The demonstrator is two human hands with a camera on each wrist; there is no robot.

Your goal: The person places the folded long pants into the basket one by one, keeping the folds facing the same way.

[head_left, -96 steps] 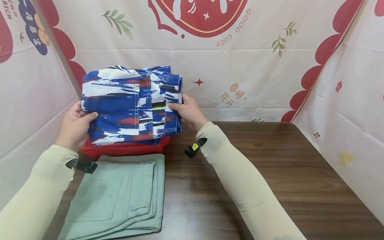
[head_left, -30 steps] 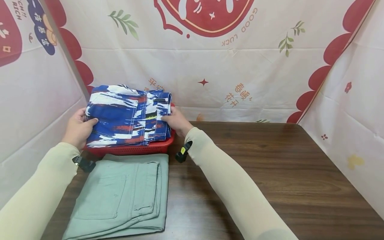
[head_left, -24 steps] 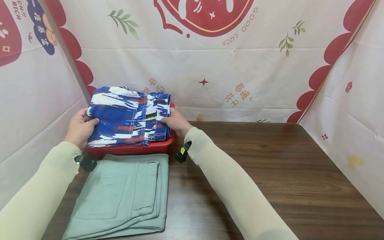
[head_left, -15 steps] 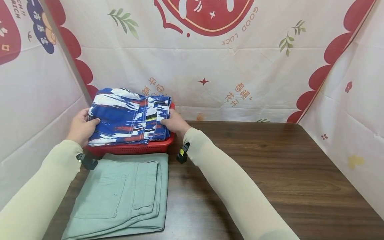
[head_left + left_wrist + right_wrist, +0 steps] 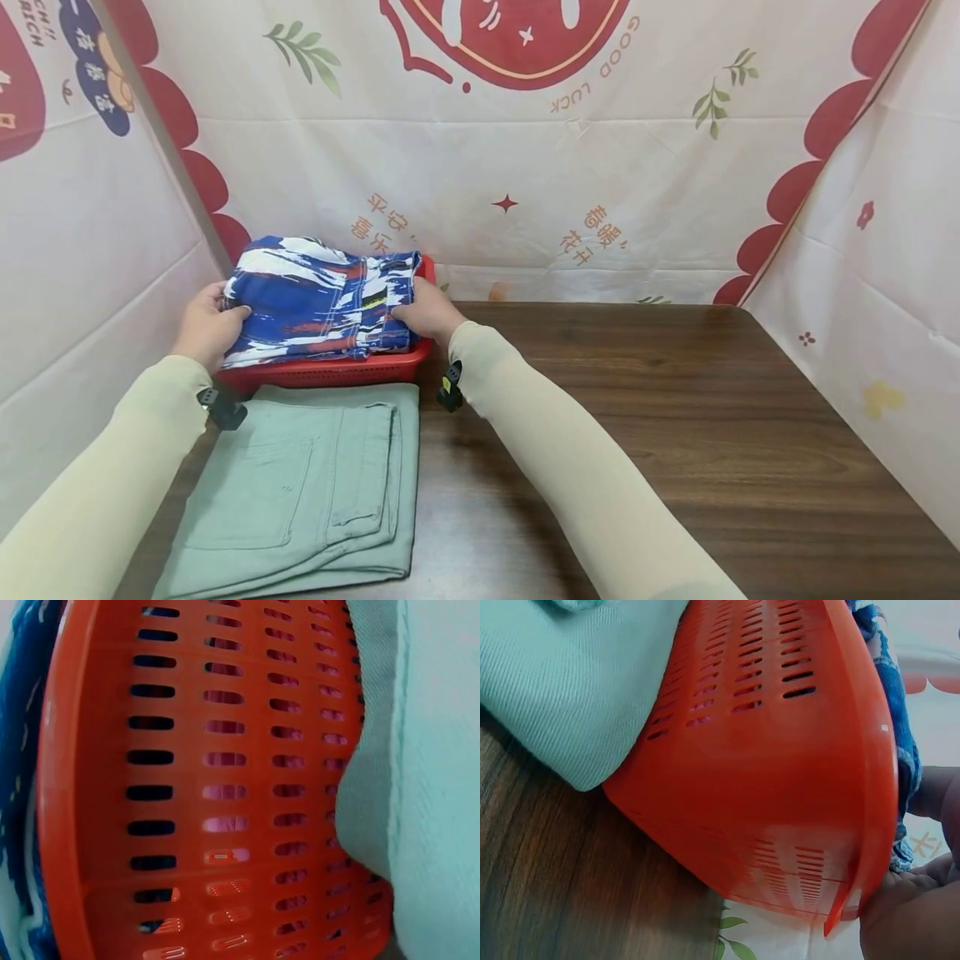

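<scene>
Both hands grip folded patterned jeans (image 5: 322, 298) | left hand (image 5: 204, 327) | right hand (image 5: 422, 310) | over red basket (image 5: 330, 372)

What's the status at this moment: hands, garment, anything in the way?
Left hand and right hand both grip the folded blue, white and red patterned jeans. Jeans sit in the red slotted plastic basket. Folded mint-green trousers lie against the basket front; nothing blocking.

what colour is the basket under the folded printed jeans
Red basket, slotted plastic; clearest in the right wrist view.
</scene>
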